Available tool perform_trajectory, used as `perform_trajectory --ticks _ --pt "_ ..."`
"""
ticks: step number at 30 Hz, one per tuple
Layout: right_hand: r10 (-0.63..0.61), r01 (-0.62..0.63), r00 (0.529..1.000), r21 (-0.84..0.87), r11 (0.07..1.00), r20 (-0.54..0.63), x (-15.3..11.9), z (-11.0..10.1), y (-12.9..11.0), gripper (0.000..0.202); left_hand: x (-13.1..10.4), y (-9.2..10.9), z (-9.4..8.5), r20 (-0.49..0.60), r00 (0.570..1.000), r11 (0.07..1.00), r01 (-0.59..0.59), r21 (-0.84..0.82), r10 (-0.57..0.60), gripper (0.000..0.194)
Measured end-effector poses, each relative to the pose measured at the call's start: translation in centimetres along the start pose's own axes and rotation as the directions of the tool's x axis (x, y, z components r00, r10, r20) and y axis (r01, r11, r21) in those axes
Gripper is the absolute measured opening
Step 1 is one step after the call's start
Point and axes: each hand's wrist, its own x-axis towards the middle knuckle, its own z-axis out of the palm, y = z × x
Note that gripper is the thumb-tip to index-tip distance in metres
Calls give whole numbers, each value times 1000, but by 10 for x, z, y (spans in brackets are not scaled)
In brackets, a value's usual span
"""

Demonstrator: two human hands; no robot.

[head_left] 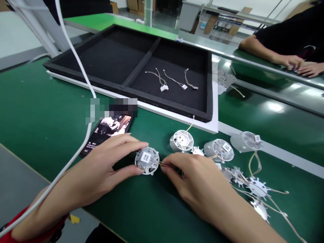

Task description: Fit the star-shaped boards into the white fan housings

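Note:
A small round white fan housing [153, 165] with spokes and a square printed label stands on the green bench. My left hand [111, 165] grips its left side between thumb and fingers. Thin wires [165, 164] come out of the housing's right side, and my right hand [192, 179] pinches them between thumb and forefinger. Just beyond the right hand are a fan housing with no label [181, 140], a labelled fan housing [219, 150] and another one lying tilted [245, 141]. Loose white finned discs [257, 188] with wires lie right of my right forearm, which partly hides some.
A black divided tray [141, 67] holds several wired labelled pieces [164, 87]. A phone [107, 131] lies left, its screen lit. A white cable [76, 57] hangs across the left side. Across the bench, a person's hands [298, 65] work near a clear-looking part [225, 80].

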Motion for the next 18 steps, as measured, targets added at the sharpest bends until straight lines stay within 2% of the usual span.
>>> perform_trajectory --ticks 4,8,13,18 --pt "-50 50 997 -3 999 -53 -1 5 3 19 0 1 1 33 999 997 44 -65 -42 31" --pt "-86 102 983 92 991 -163 -7 2 3 15 2 4 0 49 997 993 64 -99 -60 30" --pt "-99 153 963 208 966 -250 -8 0 0 17 4 6 0 31 999 999 29 -25 -28 44" --pt "-94 156 958 219 963 -270 -3 3 2 13 5 6 5 26 1000 999 -2 -51 3 30"
